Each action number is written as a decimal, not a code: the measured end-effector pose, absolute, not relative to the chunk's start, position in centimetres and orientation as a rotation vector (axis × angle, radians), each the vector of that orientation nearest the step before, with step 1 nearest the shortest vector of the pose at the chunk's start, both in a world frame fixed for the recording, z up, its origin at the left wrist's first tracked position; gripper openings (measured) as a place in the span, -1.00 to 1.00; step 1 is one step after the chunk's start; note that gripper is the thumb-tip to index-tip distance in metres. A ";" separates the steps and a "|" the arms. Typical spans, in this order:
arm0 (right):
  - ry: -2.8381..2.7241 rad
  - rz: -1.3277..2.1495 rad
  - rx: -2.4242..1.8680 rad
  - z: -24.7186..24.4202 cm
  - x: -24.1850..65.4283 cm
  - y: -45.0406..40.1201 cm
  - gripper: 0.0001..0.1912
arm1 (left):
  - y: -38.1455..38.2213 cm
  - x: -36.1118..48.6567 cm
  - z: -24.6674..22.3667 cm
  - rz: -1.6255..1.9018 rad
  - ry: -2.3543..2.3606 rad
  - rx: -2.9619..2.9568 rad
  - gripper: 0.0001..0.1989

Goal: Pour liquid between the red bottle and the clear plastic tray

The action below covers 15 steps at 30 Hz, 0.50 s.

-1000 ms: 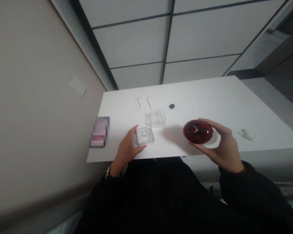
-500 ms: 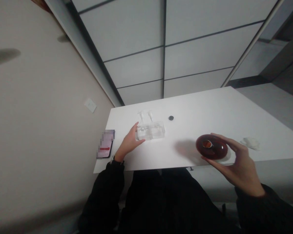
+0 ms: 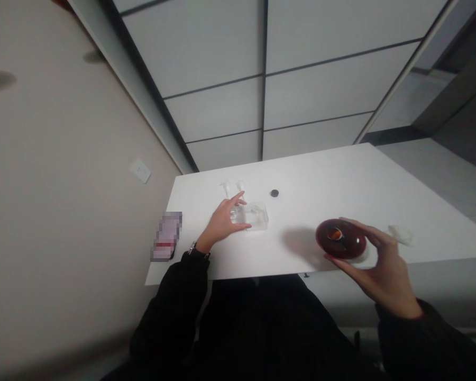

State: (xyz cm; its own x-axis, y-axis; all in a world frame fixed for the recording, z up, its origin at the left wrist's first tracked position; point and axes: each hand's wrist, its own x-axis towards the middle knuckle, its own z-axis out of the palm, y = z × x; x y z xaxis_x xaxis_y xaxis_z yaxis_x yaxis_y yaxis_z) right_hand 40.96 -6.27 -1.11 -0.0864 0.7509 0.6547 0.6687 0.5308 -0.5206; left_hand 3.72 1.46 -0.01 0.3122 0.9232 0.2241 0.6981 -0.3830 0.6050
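Sitting at a white table that is filling the middle of the frame, you are facing a grey panelled wall with dark seams across the top, while a beige wall with a white socket plate is taking up the left side. Your left hand is resting at centre-left with fingers loosely spread, touching a clear plastic box — not gripping it. Your right hand, at lower right, is cupping a dark red round dish between thumb and fingers at the table's near edge. A small black disc is lying beyond the box, a crumpled white scrap is sitting at far right, and a phone is lying by the table's left edge.
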 end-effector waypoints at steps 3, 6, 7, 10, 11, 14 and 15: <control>-1.862 0.113 -1.143 -0.8 40.4 -5.6 -0.21 | -0.1 4.6 -0.2 0.763 1.445 2.187 -0.04; -1.960 0.115 -1.082 -0.5 39.8 -4.5 -0.23 | -2.1 5.8 -0.2 0.776 1.451 2.160 -0.04; -1.994 0.101 -1.047 -0.4 39.6 -4.1 -0.23 | -2.8 6.2 -0.3 0.786 1.450 2.151 -0.03; -2.087 0.018 -0.969 -0.2 38.9 -3.2 -0.22 | -4.3 7.0 -0.3 0.818 1.444 2.128 -0.01; -2.121 -0.016 -0.957 0.0 38.6 -2.9 -0.21 | -4.6 7.1 -0.4 0.826 1.444 2.120 -0.01; -2.213 -0.124 -0.932 0.3 37.8 -2.3 -0.22 | -5.0 7.3 -0.4 0.837 1.455 2.089 0.00; -2.238 -0.150 -0.922 0.4 37.5 -2.2 -0.21 | -5.0 7.3 -0.3 0.834 1.457 2.078 0.00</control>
State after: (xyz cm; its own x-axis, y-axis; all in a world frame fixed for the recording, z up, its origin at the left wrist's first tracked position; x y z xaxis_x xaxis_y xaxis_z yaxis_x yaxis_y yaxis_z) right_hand 37.54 -2.17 0.40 -0.5009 0.5746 0.6472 0.6560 0.7399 -0.1492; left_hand 7.33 -5.01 -0.34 0.2530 0.9439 0.2120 0.6610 -0.3287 0.6746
